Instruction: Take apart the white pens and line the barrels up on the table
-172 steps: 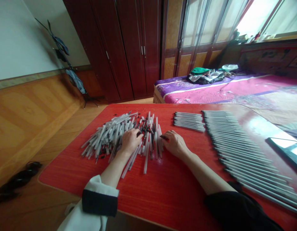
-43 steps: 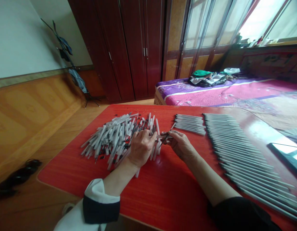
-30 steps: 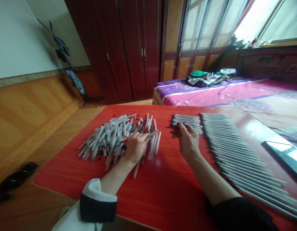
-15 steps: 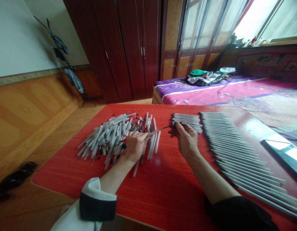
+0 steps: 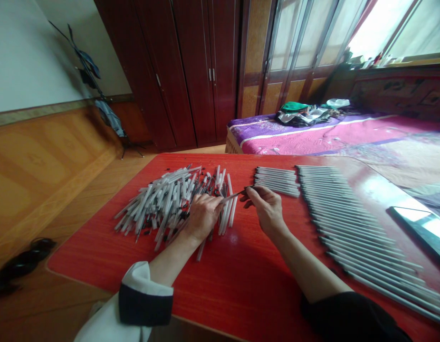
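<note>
My left hand (image 5: pixel 204 214) is closed on a translucent pen barrel (image 5: pixel 227 197) beside a loose pile of pen parts (image 5: pixel 163 197). From the barrel's right end comes a thin dark pen refill (image 5: pixel 241 192), pinched between the thumb and fingers of my right hand (image 5: pixel 268 209). The refill lies in line with the barrel, partly inside it. Both hands are raised above the red table (image 5: pixel 241 285). A short row of pens (image 5: pixel 277 179) lies just beyond my right hand, their dark ends to the left.
A long row of pens (image 5: pixel 355 228) covers the table's right side. Past it lies a dark flat device (image 5: pixel 421 232) with a shiny face. Behind the table stand a bed (image 5: pixel 298 137) with folded clothes (image 5: pixel 305 114) and a dark red wardrobe (image 5: pixel 191 71).
My right hand has moved left towards my left hand. Less of the dark refill shows between them now. My left hand has barely shifted.
</note>
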### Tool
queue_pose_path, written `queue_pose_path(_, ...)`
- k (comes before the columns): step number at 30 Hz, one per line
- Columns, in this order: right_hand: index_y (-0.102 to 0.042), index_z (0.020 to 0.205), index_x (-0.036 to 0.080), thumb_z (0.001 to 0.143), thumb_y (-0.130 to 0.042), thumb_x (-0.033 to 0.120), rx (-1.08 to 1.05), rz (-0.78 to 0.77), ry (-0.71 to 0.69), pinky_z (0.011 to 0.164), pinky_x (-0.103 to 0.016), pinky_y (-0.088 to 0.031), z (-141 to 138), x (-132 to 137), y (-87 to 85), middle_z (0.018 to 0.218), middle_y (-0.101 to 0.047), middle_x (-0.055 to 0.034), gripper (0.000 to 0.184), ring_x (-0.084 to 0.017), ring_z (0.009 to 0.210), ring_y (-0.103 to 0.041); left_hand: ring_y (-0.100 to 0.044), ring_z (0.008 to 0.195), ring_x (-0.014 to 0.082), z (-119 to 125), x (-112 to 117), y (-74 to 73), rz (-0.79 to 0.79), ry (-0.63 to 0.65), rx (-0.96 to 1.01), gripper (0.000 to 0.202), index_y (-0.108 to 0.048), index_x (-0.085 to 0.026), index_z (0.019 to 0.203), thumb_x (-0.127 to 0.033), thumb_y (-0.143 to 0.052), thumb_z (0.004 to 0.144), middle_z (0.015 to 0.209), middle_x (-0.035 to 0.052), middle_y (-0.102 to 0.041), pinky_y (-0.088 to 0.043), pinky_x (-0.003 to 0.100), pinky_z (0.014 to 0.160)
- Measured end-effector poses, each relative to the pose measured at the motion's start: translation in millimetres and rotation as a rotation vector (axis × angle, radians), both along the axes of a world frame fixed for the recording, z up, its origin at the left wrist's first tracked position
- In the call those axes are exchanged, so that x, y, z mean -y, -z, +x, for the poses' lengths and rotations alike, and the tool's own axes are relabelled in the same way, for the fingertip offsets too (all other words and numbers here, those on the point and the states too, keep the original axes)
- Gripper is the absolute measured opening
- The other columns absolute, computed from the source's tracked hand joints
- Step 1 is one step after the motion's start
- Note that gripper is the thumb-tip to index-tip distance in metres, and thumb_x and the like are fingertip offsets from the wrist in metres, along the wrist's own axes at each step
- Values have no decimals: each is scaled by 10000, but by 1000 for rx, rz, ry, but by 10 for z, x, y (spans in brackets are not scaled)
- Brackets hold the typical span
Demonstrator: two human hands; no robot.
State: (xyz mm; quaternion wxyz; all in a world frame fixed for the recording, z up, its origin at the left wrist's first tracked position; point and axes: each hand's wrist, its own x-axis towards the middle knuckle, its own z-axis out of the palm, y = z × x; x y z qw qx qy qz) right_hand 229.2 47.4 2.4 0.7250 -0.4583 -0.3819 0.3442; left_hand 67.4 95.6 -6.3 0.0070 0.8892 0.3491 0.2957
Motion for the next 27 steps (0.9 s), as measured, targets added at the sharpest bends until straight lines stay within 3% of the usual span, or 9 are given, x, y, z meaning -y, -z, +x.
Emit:
queue_pose_path(4, -693, 810, 144, 678, -671, 334, 125, -62, -89, 421, -197, -451, -9, 9, 35, 635, -664, -33, 232, -119, 529, -586, -558, 766, 190, 9, -30, 25, -39, 13, 60, 245, -650, -206, 966, -340, -467, 874, 784, 49, -665, -342, 309, 721)
queue_pose_path(8, -691, 905, 158, 693, -646, 325, 183, -73, 52, 436, -213, -445, 118, -53, 64, 680, -681, -37, 273, -136, 554, -597, -586, 801, 202, 0, -145, 87, -133, -107, 319, 216, -631, -177, 946, -316, -492, 856, 839, 70, -670, -388, 303, 740)
queue_pose_path(12, -719, 716, 201, 679, -605, 237, 562, -186, 159, 462, -232, -413, 225, -219, 96, 590, -667, -22, 125, -153, 530, -583, -607, 818, 198, -30, -222, 100, -238, -142, 533, 194, -599, -181, 918, -297, -452, 867, 853, 70, -673, -417, 294, 746)
queue_pose_path(16, -708, 602, 232, 657, -593, 198, 941, -337, 191, 542, -243, -405, 162, -420, 58, 605, -679, -33, 132, -182, 615, -614, -616, 792, 190, -60, -227, 79, -259, -155, 600, 200, -586, -181, 902, -318, -444, 870, 835, 69, -674, -434, 282, 724)
queue_pose_path(21, -719, 767, 193, 719, -520, 287, 1279, -621, 115, 601, -243, -411, -46, -633, -63, 760, -699, -81, 225, -205, 756, -640, -622, 777, 182, -86, -240, 83, -207, -186, 669, 197, -587, -173, 874, -309, -444, 871, 820, 63, -679, -444, 281, 714)
queue_pose_path(27, -694, 874, 162, 738, -506, 323, 1495, -649, 64, 661, -279, -441, -213, -814, -81, 898, -684, -132, 282, -249, 880, -628, -627, 773, 168, -124, -282, 44, -207, -199, 859, 187, -560, -170, 873, -307, -433, 880, 811, 64, -669, -458, 276, 729)
